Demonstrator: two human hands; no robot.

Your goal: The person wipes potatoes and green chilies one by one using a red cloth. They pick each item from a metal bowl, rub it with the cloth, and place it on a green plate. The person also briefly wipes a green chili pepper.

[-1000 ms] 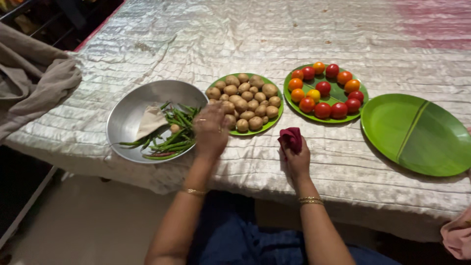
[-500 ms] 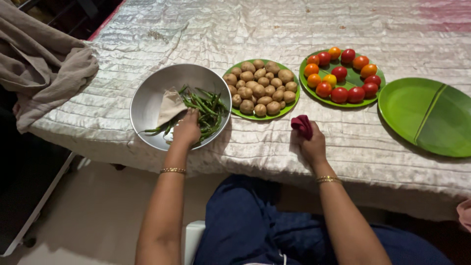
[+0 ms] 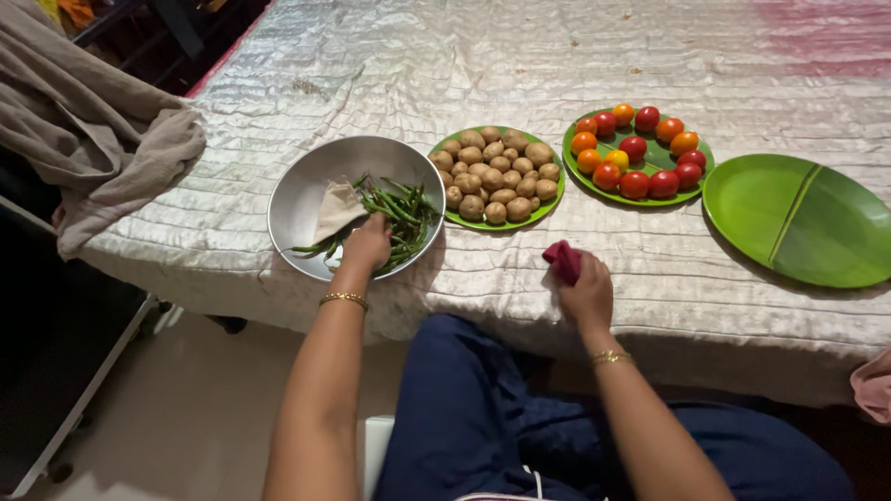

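My left hand [image 3: 368,245] reaches into a round steel bowl [image 3: 306,186] and rests, fingers curled, on a heap of green chillies [image 3: 394,213]; whether it grips any I cannot tell. A beige paper scrap [image 3: 336,208] lies in the bowl beside the chillies. My right hand [image 3: 585,292] rests on the table near its front edge, closed on a dark red cloth [image 3: 561,260].
A green plate of small potatoes [image 3: 497,176] sits right of the bowl, then a green plate of red, orange and yellow tomatoes [image 3: 636,153], then an empty green plate [image 3: 803,218]. A shiny cream tablecloth [image 3: 520,56] covers the table. A beige garment [image 3: 83,130] hangs at the left.
My left hand moved from in front of the potato plate to the left and down into the steel bowl onto the chillies. My right hand kept the red cloth in place.
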